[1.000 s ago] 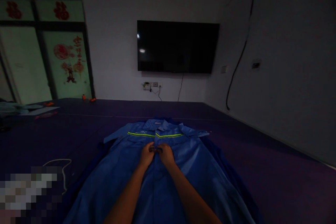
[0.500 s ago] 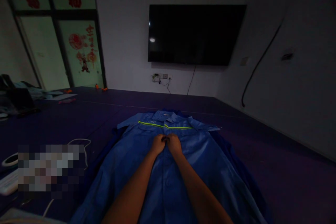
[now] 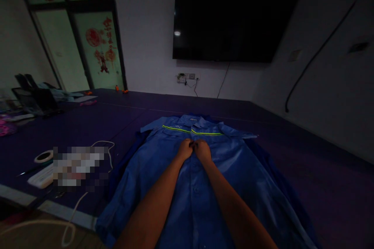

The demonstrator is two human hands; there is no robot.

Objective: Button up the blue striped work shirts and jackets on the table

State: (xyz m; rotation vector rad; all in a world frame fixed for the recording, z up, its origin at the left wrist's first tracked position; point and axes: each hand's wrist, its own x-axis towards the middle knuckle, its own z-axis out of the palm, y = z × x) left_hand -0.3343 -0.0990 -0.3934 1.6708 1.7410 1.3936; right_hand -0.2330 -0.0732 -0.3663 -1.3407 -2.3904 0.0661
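A blue work shirt (image 3: 163, 171) with a yellow reflective chest stripe lies flat, front up, on a dark purple surface (image 3: 306, 171). Both my hands meet at the shirt's front placket, just below the stripe. My left hand (image 3: 185, 150) is closed in a pinch on the placket fabric. My right hand (image 3: 202, 150) is closed on the same spot from the other side, knuckles touching the left. The fingertips are hidden under the hands. Buttons run down the placket toward me.
A darker blue garment (image 3: 125, 163) lies under the shirt. A white cord (image 3: 108, 151), a tape roll (image 3: 43, 156) and a white power strip (image 3: 41, 177) lie at the left. A black television (image 3: 233, 19) hangs on the far wall. Clutter (image 3: 35, 99) sits at far left.
The view has moved closer and tilted down, so more of the near edge shows. My hands stay pinched together at the same place on the placket.
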